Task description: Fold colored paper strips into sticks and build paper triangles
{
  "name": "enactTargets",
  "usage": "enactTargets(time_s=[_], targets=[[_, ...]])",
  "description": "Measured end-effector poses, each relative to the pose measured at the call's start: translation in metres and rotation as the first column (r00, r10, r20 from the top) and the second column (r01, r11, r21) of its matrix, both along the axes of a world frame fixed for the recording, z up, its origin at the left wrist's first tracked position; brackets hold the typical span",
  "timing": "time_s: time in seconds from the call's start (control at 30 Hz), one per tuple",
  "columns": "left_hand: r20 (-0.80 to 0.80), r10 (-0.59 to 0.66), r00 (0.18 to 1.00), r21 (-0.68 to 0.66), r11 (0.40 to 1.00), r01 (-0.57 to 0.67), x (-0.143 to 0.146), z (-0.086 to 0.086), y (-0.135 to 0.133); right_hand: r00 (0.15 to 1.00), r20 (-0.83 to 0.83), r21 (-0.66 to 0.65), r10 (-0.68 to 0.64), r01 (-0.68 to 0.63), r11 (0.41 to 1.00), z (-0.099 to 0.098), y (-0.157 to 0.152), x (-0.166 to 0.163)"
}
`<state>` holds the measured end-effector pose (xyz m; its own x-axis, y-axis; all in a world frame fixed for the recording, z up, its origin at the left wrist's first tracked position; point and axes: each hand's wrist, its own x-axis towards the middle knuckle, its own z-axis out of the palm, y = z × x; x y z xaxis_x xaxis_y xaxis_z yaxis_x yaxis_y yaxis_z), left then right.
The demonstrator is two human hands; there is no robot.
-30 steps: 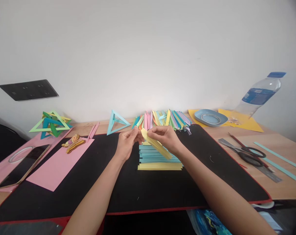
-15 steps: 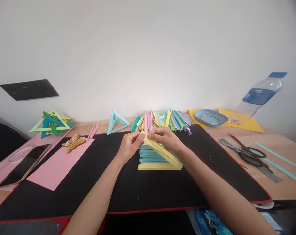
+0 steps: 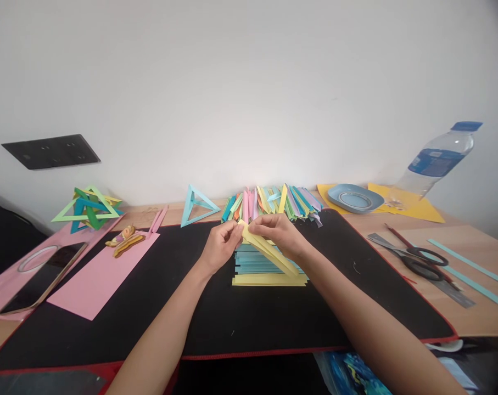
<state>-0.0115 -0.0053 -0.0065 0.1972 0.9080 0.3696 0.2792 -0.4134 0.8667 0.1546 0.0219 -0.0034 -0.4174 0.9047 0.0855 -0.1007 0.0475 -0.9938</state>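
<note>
Both hands pinch the upper left end of a folded yellow paper strip (image 3: 272, 253), which slants down to the right. My left hand (image 3: 221, 246) grips the tip with thumb and forefinger. Close beside it, my right hand (image 3: 278, 233) is closed on the same end, its fingers bent over the fold. Under the held strip lie light blue paper strips (image 3: 252, 264), laid side by side on the black mat (image 3: 183, 329). More yellow strips (image 3: 269, 280) lie along their near side. The fingers partly hide the end of the held strip.
Behind my hands stands a row of coloured folded strips (image 3: 269, 203), with a light blue paper triangle (image 3: 197, 206) to its left. Pink paper (image 3: 104, 280) and a phone (image 3: 45, 277) lie left. Scissors (image 3: 421, 263), a blue dish (image 3: 356, 198) and a tilted bottle (image 3: 438, 159) are right.
The lower end of the held yellow strip has shifted slightly left. Both hands keep their pinch in nearly the same place.
</note>
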Motion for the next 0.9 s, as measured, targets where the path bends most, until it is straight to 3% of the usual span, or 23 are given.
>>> enactTargets(time_s=[0.2,0.37,0.57,0.9], targets=[[0.120,-0.060,0.991,-0.076,0.995,0.069,0.0005,-0.0030,0.0010,0.999,-0.003,0.007,-0.034,0.034,0.999,-0.0013,0.0013,0.0002],[0.094,-0.068,0.993,-0.096,0.992,0.077,-0.0016,-0.0034,0.0028,0.999,-0.011,-0.023,-0.036,0.036,0.999,0.0002,0.0000,0.0000],[0.064,-0.080,0.995,-0.108,0.990,0.087,-0.0031,-0.0028,0.0033,0.994,-0.071,-0.075,0.087,-0.092,0.993,-0.0010,0.0022,0.0033],[-0.035,-0.191,0.981,-0.105,0.977,0.186,-0.0057,-0.0022,0.0032,0.970,-0.145,-0.017,0.197,-0.201,0.979,-0.0050,0.0050,0.0059]])
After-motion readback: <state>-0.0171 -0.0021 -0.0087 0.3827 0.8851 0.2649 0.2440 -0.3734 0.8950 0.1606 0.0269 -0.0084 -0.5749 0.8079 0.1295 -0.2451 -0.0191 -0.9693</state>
